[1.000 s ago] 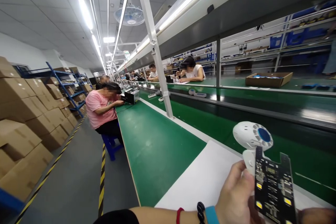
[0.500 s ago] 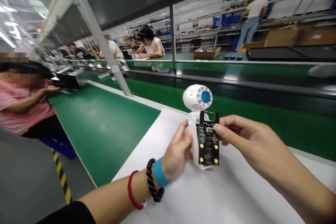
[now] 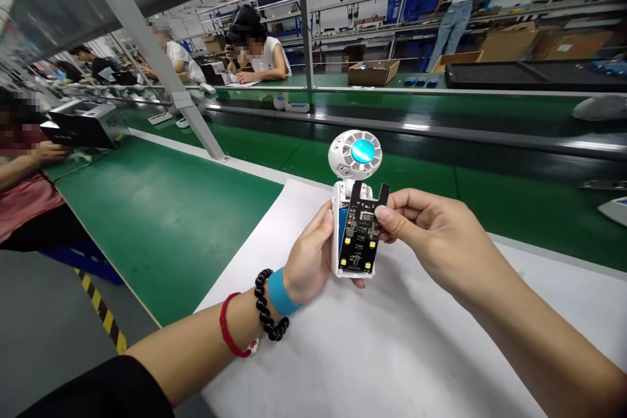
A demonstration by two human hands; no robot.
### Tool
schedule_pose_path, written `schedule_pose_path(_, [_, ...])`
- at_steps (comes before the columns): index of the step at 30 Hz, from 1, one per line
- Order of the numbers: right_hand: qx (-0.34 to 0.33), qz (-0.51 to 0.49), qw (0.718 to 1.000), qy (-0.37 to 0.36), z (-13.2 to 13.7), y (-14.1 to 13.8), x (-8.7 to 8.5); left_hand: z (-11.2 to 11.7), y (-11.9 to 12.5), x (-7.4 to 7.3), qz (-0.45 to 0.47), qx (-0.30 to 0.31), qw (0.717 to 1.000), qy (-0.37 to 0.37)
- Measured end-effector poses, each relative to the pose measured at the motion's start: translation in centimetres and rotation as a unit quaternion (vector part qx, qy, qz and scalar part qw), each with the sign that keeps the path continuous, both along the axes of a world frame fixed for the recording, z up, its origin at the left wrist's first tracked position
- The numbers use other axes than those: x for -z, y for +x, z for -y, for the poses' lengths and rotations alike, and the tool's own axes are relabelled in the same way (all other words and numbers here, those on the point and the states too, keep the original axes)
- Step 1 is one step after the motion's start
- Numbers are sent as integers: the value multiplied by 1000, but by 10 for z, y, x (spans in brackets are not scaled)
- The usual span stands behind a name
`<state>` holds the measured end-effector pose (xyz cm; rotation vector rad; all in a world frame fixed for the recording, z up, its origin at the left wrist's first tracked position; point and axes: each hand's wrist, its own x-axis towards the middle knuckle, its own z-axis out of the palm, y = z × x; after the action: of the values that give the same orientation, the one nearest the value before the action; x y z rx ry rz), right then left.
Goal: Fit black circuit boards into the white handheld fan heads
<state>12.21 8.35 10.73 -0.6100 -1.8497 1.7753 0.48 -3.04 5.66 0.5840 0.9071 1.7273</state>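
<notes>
Recorder: Where was the circuit board (image 3: 358,251)?

Inspector: In front of the open handle (image 3: 336,256) of a white handheld fan (image 3: 345,173), forked end up and leaning to the right. A blue part (image 3: 342,228) showed between the board's left edge and the handle wall. Whether the board's lower end touched the housing could not be told.

Recorder: State of each grip?

Inspector: The left hand (image 3: 311,258) was closed around the handle from the left, thumb along its edge, a fingertip showing past its lower end. The right hand (image 3: 421,225) pinched the board's right edge beside the small display (image 3: 366,216), thumb on the face, fingers behind.

Recorder: Handling assessment?

Inspector: In my judgement, the board was light, stiff and fragile, its two prongs (image 3: 356,191) probably weakest. Its bare side edges were the proper hold; the thumb lay rather close to the display. The fan's shell looked smooth, likely a little slippery and top-heavy, so a full hold around the handle suited it.

Recorder: Anything beneath?

Inspector: A white sheet (image 3: 392,339) lay on the green bench (image 3: 196,209); both items were held above it.
</notes>
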Motion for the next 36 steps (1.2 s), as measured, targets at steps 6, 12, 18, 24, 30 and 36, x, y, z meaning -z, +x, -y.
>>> schedule_pose_path(6, [27, -5, 999, 22, -1, 0, 0, -1, -2, 3, 1, 4, 1000, 0])
schedule_pose_path(12, [33, -8, 999, 41, 1, -1, 1, 0, -1, 2, -16, 0, 1000, -25])
schedule_pose_path(18, [31, -16, 998, 50, 9, -4, 6, -1, -1, -1, -12, -15, 999, -35])
schedule_pose_path(24, [46, -16, 994, 101, 12, -3, 10, -1, 1, -6, -9, -23, 999, -40])
schedule_pose_path(30, [25, 16, 973, 231, 14, -1, 13, -1, 1, 3, -28, -43, 997, -50])
schedule_pose_path(36, [-50, -48, 930, 360, 20, 3, 15, 6, 0, 10, -213, -91, 972, 40])
